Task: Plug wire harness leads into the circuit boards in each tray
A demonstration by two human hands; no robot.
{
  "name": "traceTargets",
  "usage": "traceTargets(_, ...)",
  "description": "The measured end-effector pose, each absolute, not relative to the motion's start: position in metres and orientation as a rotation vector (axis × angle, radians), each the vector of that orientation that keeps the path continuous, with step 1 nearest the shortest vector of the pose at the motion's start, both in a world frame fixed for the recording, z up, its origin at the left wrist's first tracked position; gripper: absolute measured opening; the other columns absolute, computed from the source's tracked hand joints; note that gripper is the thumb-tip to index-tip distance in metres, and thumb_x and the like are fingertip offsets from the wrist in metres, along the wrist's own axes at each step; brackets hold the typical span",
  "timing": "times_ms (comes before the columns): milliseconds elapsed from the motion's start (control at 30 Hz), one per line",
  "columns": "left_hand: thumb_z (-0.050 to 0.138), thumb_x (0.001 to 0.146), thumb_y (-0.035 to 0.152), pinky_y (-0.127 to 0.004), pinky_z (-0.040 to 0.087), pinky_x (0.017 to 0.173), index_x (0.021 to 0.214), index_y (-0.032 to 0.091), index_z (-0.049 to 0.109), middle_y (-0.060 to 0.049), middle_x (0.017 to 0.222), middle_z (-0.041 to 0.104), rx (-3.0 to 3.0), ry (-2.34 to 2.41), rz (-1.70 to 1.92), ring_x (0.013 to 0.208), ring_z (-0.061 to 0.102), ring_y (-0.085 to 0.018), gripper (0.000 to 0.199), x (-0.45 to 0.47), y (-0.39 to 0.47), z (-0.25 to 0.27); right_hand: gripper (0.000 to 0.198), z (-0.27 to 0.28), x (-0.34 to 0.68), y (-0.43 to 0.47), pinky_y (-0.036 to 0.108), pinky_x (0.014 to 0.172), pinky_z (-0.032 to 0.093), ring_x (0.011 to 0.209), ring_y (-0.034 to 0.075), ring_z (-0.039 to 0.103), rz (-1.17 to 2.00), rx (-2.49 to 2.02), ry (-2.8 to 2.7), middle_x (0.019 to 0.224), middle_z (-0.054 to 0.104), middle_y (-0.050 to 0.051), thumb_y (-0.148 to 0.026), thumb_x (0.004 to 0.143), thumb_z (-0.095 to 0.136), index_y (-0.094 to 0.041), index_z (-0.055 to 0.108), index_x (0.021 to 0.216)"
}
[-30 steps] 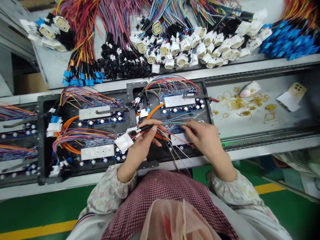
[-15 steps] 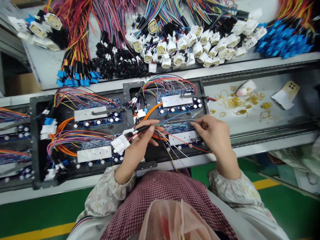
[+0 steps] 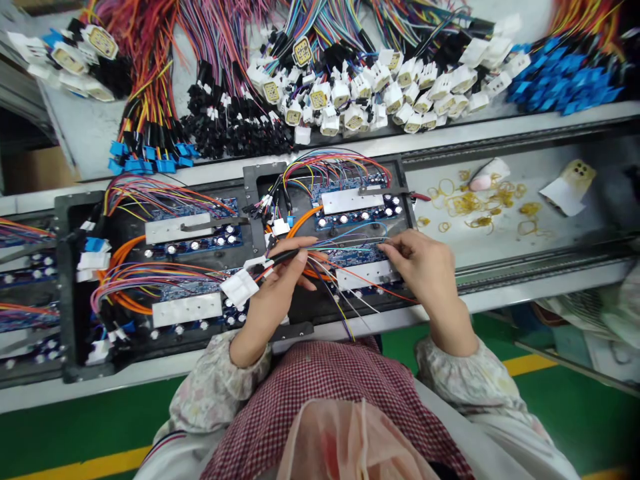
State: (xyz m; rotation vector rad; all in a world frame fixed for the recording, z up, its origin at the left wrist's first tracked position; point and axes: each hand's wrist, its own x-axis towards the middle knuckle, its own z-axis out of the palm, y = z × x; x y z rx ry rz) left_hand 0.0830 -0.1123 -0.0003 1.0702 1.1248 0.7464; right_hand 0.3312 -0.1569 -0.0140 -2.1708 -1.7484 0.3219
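Observation:
My left hand [image 3: 281, 283] is closed around the black-sleeved part of a wiring harness, its thumb on top. The harness's white connector [image 3: 240, 288] sticks out to the left of that hand. Loose wires fan out on the other side, among them an orange-red wire [image 3: 373, 280] and white ones hanging toward the tray's near edge. My right hand [image 3: 417, 263] pinches the end of a thin wire from this bundle at the upper right. Beneath both hands lies a blue circuit board [image 3: 357, 255] with a silver heat-sink bar [image 3: 367, 275], partly covered by the wires.
Black trays [image 3: 73, 287] holding wired boards stand in a row along the track. Piles of white connectors [image 3: 360, 93], black connectors [image 3: 225, 117] and blue connectors [image 3: 565, 77] lie on the shelf behind. Yellow rubber bands [image 3: 470, 202] are scattered at the right.
My right hand has shifted very slightly left, still pinching the wire. The loose orange-red and white wires have swung a little. My left hand keeps its hold on the harness.

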Motion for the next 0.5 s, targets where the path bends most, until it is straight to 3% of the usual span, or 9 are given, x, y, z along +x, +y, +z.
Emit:
traceTargets(133,0.058,0.094,0.046,-0.02,0.056,0.054,0.117,0.025,0.062,-0.004,0.102,0.075,1.09,1.109,0.749,0.058,0.066,-0.01,0.032,0.083,-0.111,0.0,0.037,0.011,0.339,-0.179,0.028,0.059,0.04,0.062,0.015,0.06,0.305,-2.112,-1.731,0.072,0.065,0.002,-0.055,0.09,0.058,-0.02,0.067,0.102)
traceTargets(300,0.058,0.095,0.041,-0.018,0.056,0.053,0.11,0.024,0.062,-0.004,0.1,0.075,1.026,1.082,0.793,0.073,0.071,-0.013,0.023,0.087,-0.11,0.002,0.041,0.025,0.352,-0.214,0.028,0.049,0.028,0.048,0.012,0.052,0.522,-2.097,-2.179,0.061,0.062,-0.001,-0.054,0.094,0.049,-0.022,0.064,0.071)
traceTargets(400,0.061,0.093,0.039,-0.017,0.056,0.05,0.108,0.023,0.063,-0.004,0.101,0.073,1.008,1.067,0.822,0.08,0.073,-0.015,0.022,0.089,-0.109,0.003,0.048,0.024,0.362,-0.216,0.029,0.05,0.027,0.049,0.013,0.05,0.238,-2.251,-1.986,0.056,0.058,0.001,-0.053,0.096,0.047,-0.021,0.059,0.062)
traceTargets(500,0.063,0.092,0.039,-0.016,0.056,0.049,0.106,0.023,0.063,-0.003,0.095,0.073,1.013,1.072,0.823,0.077,0.074,-0.015,0.022,0.09,-0.109,0.004,0.039,0.019,0.369,-0.205,0.028,0.055,0.033,0.055,0.015,0.056,0.053,-2.315,-1.72,0.065,0.066,0.004,-0.049,0.096,0.048,-0.02,0.068,0.081)
